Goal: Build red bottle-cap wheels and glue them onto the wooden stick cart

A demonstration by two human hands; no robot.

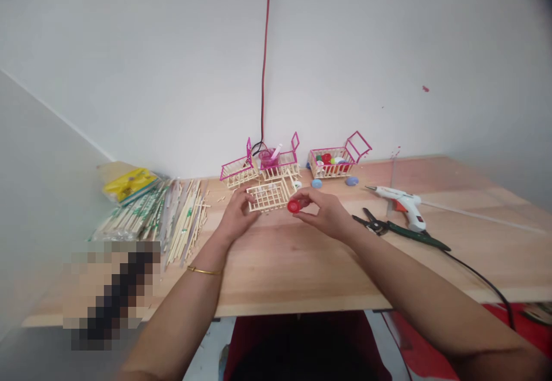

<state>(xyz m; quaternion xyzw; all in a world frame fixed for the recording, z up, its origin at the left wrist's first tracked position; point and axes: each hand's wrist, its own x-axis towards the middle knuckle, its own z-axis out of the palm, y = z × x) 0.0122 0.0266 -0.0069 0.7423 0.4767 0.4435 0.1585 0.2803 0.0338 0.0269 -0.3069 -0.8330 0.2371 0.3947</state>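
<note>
"Where is the work, and what room lies around it?"

"A small pale stick basket point(271, 197) stands near the middle of a wooden table point(297, 277), well apart from the near edge, with plain wood running between the two. Close behind it, three pink-rimmed baskets point(331, 169) stand in front of the wall point(172, 70). Loose sticks point(183, 226) lie to the left. To the right are a white glue gun point(399, 200) and green-handled cutters point(405, 233)."

"And the grip?"

"The left hand point(236, 214) has fingers and thumb closed around the stick basket's left end. The right hand point(325, 213) pinches a round red cap point(294, 206) between thumb and fingers, at the basket's right end. I can't tell whether cap and basket touch."
</note>
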